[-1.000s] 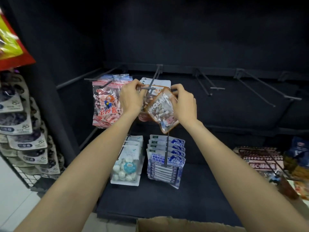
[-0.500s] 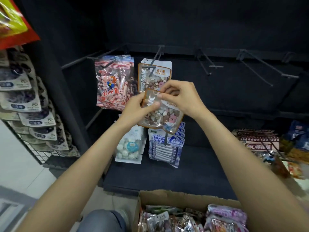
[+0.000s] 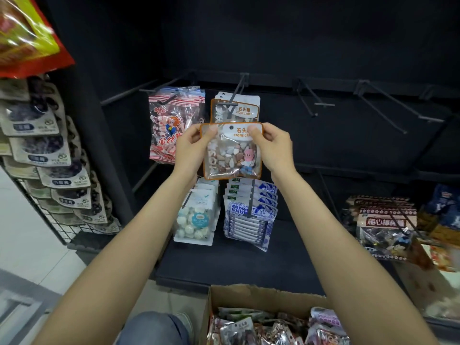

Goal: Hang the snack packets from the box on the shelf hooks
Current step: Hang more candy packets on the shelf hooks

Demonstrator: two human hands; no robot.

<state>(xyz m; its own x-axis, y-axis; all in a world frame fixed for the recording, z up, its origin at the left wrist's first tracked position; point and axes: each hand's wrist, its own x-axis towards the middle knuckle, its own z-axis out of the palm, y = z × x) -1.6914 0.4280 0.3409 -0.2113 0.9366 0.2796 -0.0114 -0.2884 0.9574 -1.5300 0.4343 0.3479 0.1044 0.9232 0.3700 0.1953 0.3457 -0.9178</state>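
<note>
A clear stone candy packet (image 3: 232,151) with an orange border is held upright in front of the dark shelf, label facing the viewer, its long axis vertical and its hang hole at the top. The left hand (image 3: 189,148) pinches its upper left corner, thumb on the front; the right hand (image 3: 273,147) pinches its upper right corner the same way, fingers curled behind. Just beyond it, matching hung packets (image 3: 237,108) hang on a shelf hook (image 3: 236,95). Empty hooks (image 3: 311,100) lie to the right. Near the viewer, a cardboard box (image 3: 261,298) holds more packets.
</note>
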